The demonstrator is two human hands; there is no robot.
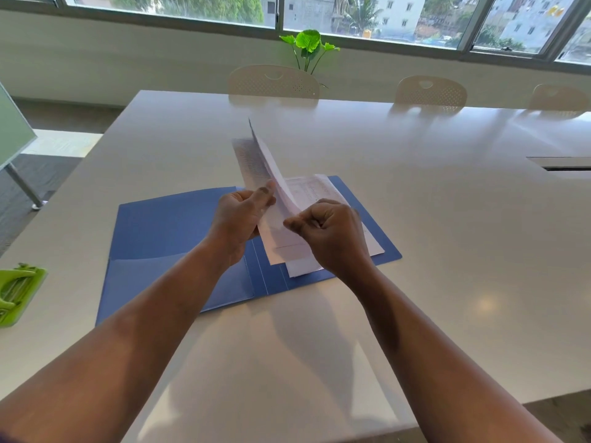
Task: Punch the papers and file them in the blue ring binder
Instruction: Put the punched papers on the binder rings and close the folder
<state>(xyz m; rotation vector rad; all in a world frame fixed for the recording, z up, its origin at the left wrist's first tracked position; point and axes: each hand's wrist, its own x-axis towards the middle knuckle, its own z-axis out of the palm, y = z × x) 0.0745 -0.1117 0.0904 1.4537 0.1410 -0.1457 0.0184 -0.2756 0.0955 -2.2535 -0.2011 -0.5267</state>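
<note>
One blue ring binder (179,238) is seen lying open on the white tabletop (415,219), with printed papers (319,190) resting on its right half. A single sheet (275,174) is held raised and curled above that half, its upper corner standing well clear of the binder. It is pinched near its lower edge by the left hand (243,215), thumb and fingers pressed against the paper, and by the right hand (329,231), which is curled almost into a fist with thumb and forefinger closed on the sheet's edge. Whether the raised sheet already carries holes cannot be told, and the rings are hidden behind the hands and paper. One green hole punch (17,292) sits at the left edge of the tabletop, well apart from the binder and untouched. The task is judged to be partly done: at least two sheets appear laid in the binder, the exact count being unclear, and one more is being handled. Three chairs (273,80) are counted across the tabletop, and one plant (308,43).
</note>
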